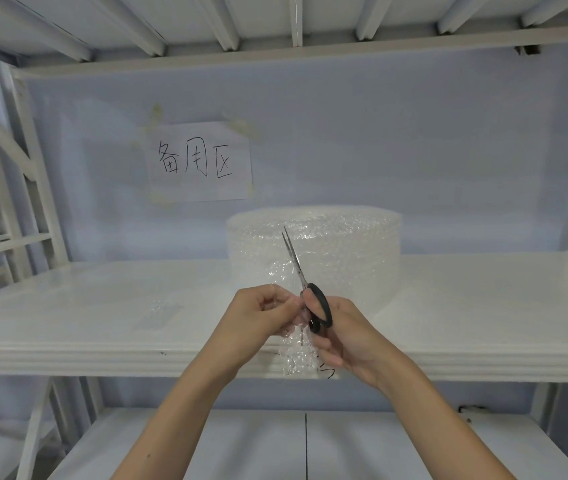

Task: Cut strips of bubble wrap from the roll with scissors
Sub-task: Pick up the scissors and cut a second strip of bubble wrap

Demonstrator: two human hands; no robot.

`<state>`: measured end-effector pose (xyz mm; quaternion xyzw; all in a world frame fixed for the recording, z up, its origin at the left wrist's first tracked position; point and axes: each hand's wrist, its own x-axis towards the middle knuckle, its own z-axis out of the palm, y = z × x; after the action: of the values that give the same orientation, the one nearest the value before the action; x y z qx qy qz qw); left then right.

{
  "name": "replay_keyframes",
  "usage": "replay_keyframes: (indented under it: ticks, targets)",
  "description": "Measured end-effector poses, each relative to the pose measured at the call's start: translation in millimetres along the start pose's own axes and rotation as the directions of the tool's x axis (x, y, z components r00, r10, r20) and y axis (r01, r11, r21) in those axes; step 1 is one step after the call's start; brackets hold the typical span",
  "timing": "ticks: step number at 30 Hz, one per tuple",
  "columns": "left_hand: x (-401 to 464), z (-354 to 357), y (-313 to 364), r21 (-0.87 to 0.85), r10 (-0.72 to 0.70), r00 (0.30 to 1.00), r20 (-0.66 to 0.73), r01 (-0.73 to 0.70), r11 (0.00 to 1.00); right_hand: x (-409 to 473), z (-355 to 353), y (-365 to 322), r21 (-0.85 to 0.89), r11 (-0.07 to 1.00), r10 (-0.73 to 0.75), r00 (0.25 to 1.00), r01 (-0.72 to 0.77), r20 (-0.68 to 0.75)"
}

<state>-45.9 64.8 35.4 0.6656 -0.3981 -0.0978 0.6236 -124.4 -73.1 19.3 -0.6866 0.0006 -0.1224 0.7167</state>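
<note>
A clear bubble wrap roll (pixel 338 247) stands upright on the white shelf (pixel 102 306), near its middle. A loose sheet (pixel 298 355) runs from the roll toward me and hangs over the shelf's front edge. My left hand (pixel 258 317) pinches this sheet at its left side. My right hand (pixel 348 337) grips the black-handled scissors (pixel 307 289), whose steel blades point up and away in front of the roll, almost closed. The sheet's upper part blends into the roll behind it.
A cut strip of bubble wrap (pixel 159 315) lies flat on the shelf to the left. A paper sign (pixel 199 161) with handwriting is taped to the back wall. White rack uprights stand at both sides, with a lower shelf (pixel 241 445) beneath.
</note>
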Motion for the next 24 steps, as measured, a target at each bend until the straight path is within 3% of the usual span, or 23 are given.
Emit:
replay_keyframes:
  ticks: [8,14,18,22,24]
  targets:
    - [-3,-4,-1,0.002,-0.023,1.0,0.0,0.023,1.0,0,4,-6,0.041,0.999,-0.01,1.0,0.01,-0.017]
    - [-8,-7,-5,-0.001,-0.053,0.999,0.005,0.053,0.999,2,7,-11,-0.026,0.997,-0.071,0.993,0.068,-0.095]
    - [-10,-14,-7,-0.051,-0.032,0.997,-0.068,0.028,0.998,-15,13,-23,-0.106,0.983,-0.16,0.978,0.146,-0.136]
    - [-8,-21,-8,-0.075,-0.03,0.993,-0.115,0.022,0.997,-36,1,-34,-0.146,0.958,-0.277,0.924,0.246,-0.262]
    - [-7,-21,-8,-0.083,-0.036,0.994,-0.106,0.027,0.996,-43,-16,-38,-0.243,0.947,-0.291,0.888,0.212,-0.357]
